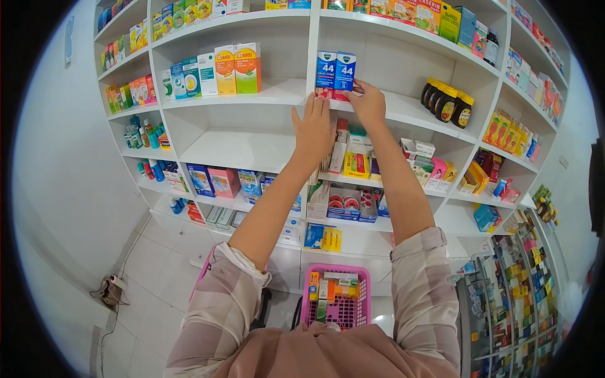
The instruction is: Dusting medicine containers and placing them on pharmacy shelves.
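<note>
Two upright blue and red Formula 44 medicine boxes, a left one (326, 73) and a right one (345, 73), stand side by side at the left end of a white shelf (401, 106). My right hand (368, 101) has its thumb and fingers at the lower right part of the right box; how firmly it grips is unclear. My left hand (314, 123) reaches up with its fingertips at the foot of the left box, by the shelf edge. Farther right on this shelf are several dark bottles with yellow caps (446, 106).
Orange and white Combi boxes (236, 68) stand left of the upright divider (312, 52). Lower shelves hold mixed cartons and tape rolls (350, 203). A pink plastic basket (367, 293) with small boxes sits below, near my body. A glass display case (515, 293) stands at the right.
</note>
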Motion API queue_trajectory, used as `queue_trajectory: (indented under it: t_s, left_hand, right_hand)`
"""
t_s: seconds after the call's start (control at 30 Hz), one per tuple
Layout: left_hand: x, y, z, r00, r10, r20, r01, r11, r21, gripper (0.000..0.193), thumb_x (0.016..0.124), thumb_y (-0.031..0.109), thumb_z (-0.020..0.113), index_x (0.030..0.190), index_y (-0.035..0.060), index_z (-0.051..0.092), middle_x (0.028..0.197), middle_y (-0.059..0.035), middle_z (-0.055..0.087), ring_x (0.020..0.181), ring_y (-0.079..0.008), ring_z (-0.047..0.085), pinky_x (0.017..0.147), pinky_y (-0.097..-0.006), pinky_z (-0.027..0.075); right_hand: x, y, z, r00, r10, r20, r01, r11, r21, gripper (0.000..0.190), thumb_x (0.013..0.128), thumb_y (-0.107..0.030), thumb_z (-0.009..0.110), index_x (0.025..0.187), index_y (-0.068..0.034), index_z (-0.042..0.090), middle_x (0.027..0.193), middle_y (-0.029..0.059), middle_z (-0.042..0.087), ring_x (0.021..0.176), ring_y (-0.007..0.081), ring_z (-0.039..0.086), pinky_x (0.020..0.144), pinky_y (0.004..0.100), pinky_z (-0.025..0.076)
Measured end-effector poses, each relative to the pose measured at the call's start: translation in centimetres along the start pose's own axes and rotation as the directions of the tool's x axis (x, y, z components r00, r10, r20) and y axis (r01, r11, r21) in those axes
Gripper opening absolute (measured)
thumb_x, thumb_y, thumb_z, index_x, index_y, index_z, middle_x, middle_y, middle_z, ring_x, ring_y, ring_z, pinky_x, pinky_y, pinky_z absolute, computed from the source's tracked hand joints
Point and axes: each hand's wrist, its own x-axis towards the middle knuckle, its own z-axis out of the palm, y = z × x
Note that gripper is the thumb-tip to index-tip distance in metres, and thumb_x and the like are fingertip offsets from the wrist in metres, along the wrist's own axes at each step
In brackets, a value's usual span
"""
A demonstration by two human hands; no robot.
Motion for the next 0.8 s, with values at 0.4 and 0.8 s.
queue_trajectory:
  t_s: [0.4, 0.8]
  left_hand:
    - [-0.1, 0.1, -0.7, 0.999, -0.022, 0.044, 0.022, 1.0, -0.01, 0.061, 0.074, 0.01, 0.062, 0.132, 0.0057, 0.046, 0.136, -0.0091, 0.045, 0.14, -0.0257, 0.031, 0.104, -0.065, 0.028]
    - [-2.5, -3.0, -5.4, 0.998, 0.024, -0.056, -0.042, 0.933, -0.358, 0.044, 0.078, 0.008, 0.06, 0.122, 0.0115, 0.057, 0.135, -0.0128, 0.048, 0.132, -0.0332, 0.039, 0.102, -0.061, 0.031]
  right_hand:
    - [0.7, 1.6, 0.5, 0.993, -0.108, -0.049, 0.109, 0.994, 0.02, 0.054, 0.075, -0.03, 0.075, 0.12, -0.003, 0.063, 0.111, 0.0163, 0.068, 0.093, 0.0271, 0.068, 0.082, 0.0348, 0.052]
    - [-6.5, -6.3, -1.7, 0.92, -0.281, -0.274, 0.386, 0.773, 0.504, 0.01, 0.077, 0.006, 0.043, 0.077, 0.002, 0.052, 0.094, 0.0142, 0.058, 0.079, 0.0213, 0.054, 0.07, 0.0286, 0.044]
